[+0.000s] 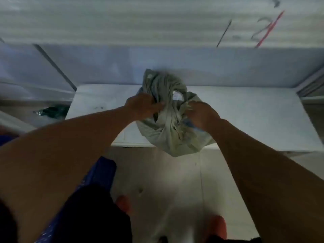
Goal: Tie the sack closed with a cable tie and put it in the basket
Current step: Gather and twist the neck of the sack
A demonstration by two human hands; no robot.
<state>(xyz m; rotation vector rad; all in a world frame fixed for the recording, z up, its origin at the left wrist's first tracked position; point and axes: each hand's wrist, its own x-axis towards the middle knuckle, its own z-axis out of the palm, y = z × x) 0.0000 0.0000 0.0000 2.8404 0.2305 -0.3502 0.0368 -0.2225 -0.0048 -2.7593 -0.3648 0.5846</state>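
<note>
A pale grey-green cloth sack (168, 137) sits on the front edge of a white table (245, 116), its bottom bulging over the edge. The sack's mouth is bunched upward into folds. My left hand (142, 106) grips the gathered cloth on the left side. My right hand (201, 116) clutches the cloth on the right side of the neck. A small white patch (178, 96) shows between the folds. No cable tie can be made out. A blue basket (98, 174) stands on the floor at the lower left, partly hidden by my left arm.
A white wall with dark and red marks (266, 30) rises behind the table. A dark green object (52, 111) lies on a lower surface to the left. Pale floor tiles (166, 181) and orange footwear (217, 225) show below.
</note>
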